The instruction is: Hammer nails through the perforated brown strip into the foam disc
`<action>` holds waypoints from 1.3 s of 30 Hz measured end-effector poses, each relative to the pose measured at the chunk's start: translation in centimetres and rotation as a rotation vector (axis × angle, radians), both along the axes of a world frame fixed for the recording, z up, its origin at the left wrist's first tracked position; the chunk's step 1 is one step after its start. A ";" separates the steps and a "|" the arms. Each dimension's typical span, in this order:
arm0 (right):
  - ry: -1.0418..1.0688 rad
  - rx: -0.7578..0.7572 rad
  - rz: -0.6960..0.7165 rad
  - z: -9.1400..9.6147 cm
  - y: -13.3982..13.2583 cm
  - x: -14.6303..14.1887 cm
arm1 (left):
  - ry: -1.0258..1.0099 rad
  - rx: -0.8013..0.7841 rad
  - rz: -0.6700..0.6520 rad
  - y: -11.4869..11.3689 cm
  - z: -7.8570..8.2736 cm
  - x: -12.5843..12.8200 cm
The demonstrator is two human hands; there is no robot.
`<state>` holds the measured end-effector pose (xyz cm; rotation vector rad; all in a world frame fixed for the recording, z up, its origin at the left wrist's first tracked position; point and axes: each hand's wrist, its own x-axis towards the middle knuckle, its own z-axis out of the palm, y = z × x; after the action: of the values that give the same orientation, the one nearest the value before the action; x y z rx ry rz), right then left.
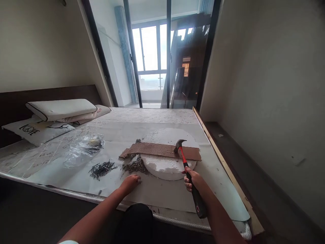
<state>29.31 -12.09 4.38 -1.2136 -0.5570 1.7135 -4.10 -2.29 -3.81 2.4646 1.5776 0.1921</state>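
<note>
My right hand (193, 179) is wrapped around the black and red handle of a claw hammer (181, 152). The hammer's head rests on or just above a brown board (154, 150) dotted with small marks or holes. That board lies across a round white slab (162, 167). Near the slab's left front edge, my left hand (130, 183) is closed low over the sheet, its fingertips pinched; a tiny thing may be between them, too small to name. Beside it is a heap of grey crumbly material (137, 165). A pile of nails (102, 169) lies farther left.
A clear plastic bag (85, 147) with something inside lies on the mattress (53, 150), near several pillows (62, 109). A pale sheet (165, 200) lies under the work. A wooden strip (223, 162) runs along the right edge. Sliding glass doors (149, 51) stand behind.
</note>
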 end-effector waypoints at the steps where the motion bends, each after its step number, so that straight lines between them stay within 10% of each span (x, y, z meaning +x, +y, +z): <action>1: 0.010 0.009 -0.007 0.2 0.0 0.0 | -0.011 0.018 -0.004 0.2 0.4 0.0; 6: -0.045 0.026 -0.050 1.5 -0.1 0.1 | -0.236 0.127 0.013 1.8 3.7 2.6; 11: -0.064 0.096 -0.075 2.4 -0.1 0.7 | -0.642 0.101 -0.023 4.6 7.0 11.1; 19: -0.105 0.100 -0.088 1.7 0.1 1.5 | -0.869 0.063 0.028 8.5 6.8 22.8; 39: -0.256 0.201 -0.051 4.1 -1.1 1.9 | -0.629 0.149 0.089 9.8 3.0 24.1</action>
<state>31.17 -13.23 8.45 -1.2968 -0.8246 1.4308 20.00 7.49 -0.79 2.1128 1.4156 1.0163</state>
